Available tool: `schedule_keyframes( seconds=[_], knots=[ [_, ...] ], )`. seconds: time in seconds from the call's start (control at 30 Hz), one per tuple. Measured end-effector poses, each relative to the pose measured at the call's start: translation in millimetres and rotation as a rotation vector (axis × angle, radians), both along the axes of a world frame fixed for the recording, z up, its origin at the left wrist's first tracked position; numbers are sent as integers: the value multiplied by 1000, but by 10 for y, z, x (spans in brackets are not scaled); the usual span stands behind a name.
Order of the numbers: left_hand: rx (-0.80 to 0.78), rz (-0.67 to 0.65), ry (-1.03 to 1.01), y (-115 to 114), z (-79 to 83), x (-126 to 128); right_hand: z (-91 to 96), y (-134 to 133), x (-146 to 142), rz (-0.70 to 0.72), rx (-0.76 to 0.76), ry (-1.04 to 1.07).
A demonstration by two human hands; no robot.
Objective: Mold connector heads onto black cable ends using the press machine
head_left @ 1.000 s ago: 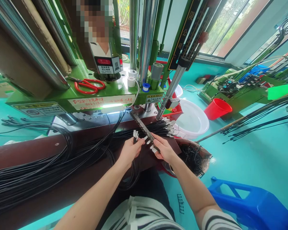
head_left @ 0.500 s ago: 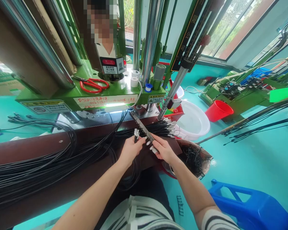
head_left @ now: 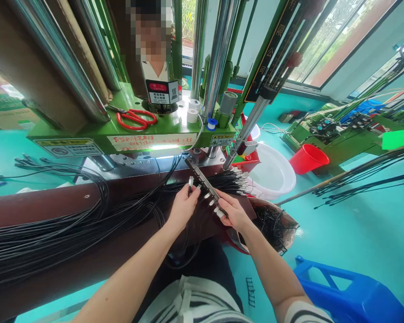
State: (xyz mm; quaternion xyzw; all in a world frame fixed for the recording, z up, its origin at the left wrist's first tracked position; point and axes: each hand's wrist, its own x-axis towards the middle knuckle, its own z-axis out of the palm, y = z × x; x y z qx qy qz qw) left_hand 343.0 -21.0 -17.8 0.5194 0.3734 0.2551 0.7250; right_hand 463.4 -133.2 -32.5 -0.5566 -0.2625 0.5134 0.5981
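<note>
My right hand (head_left: 234,210) is closed round the near end of a long dark metal bar (head_left: 202,177), which slants up and away toward the press. Several small silvery connectors (head_left: 207,196) stick out of the bar's left side, close to my right fingers. Left of the bar, my left hand (head_left: 182,207) pinches cable connectors (head_left: 191,181) with silver tips, thumb uppermost. A small gap separates that hand from the bar. How many connectors it holds is partly hidden by the fingers. Behind both hands lies a bundle of black cables with silver ends (head_left: 240,179).
The green press (head_left: 121,141) stands ahead, with red-handled scissors (head_left: 136,120) on it. Long black cables (head_left: 54,237) cover the brown bench (head_left: 40,202) at left. At right are a box of black scraps (head_left: 271,226), a white tub (head_left: 272,172), a red bucket (head_left: 309,159) and a blue stool (head_left: 353,291).
My left hand has drawn slightly left and away from the bar, and more of the bar's connectors show. My right hand still grips the bar. The view has shifted slightly.
</note>
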Motion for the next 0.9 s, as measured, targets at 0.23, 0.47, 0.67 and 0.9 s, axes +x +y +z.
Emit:
schedule_keyframes(
  seconds=[0.23, 0.47, 0.67, 0.9],
  knots=[
    [147, 60, 33, 52, -98, -15, 24, 1, 20, 40, -29, -10],
    [241, 14, 78, 107, -89, -48, 25, 2, -6, 87, -14, -138],
    [286, 11, 60, 136, -69, -81, 22, 2, -30, 78, -8, -163],
    [166, 247, -35, 177, -58, -130, 39, -4, -4, -2, 3, 8]
  ],
)
